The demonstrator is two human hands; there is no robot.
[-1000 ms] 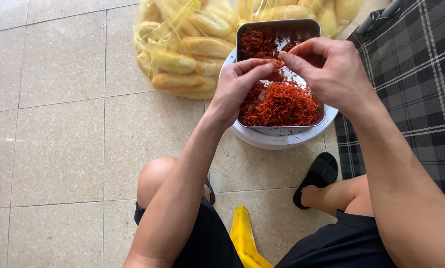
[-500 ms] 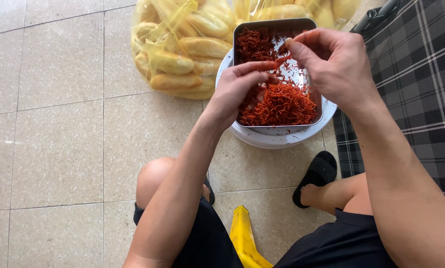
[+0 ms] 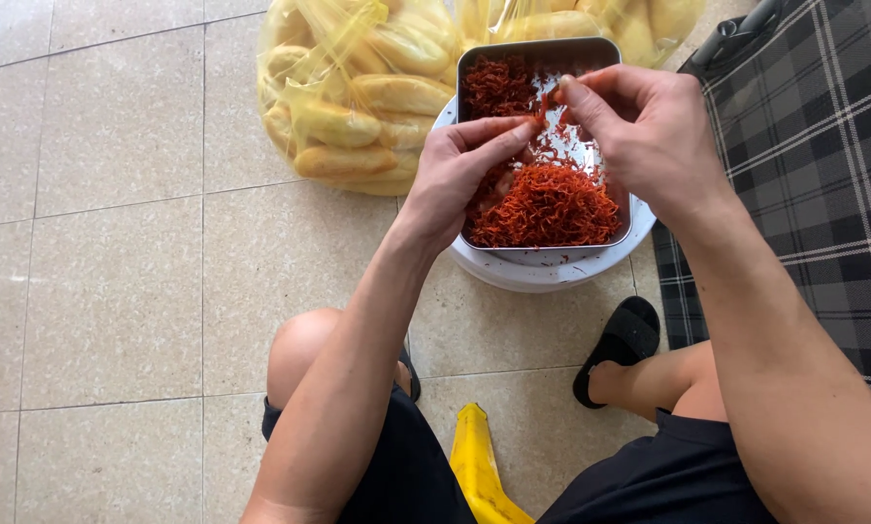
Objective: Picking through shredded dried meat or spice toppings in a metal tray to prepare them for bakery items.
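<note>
Bread bag (image 3: 358,107): yellow, full of rolls, on the tile left of the tray, untouched.
Left hand (image 3: 460,175): over the tray's left edge, fingertips pinched on red shreds.
Tray (image 3: 605,53): square steel, on a white tub (image 3: 542,272). Shreds (image 3: 547,204): loose heap near side, dark clump far-left corner, bare metal between; sorting judged partway.
Right hand (image 3: 649,131): above the far right, fingers pinched on a few strands.

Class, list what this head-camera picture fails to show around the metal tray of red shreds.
- Left hand covers part of the red shreds.
- Whether right hand pinches any: too small.
- Metal tray hides most of the white container.
- Bag of bread rolls: cut by top edge.
</note>
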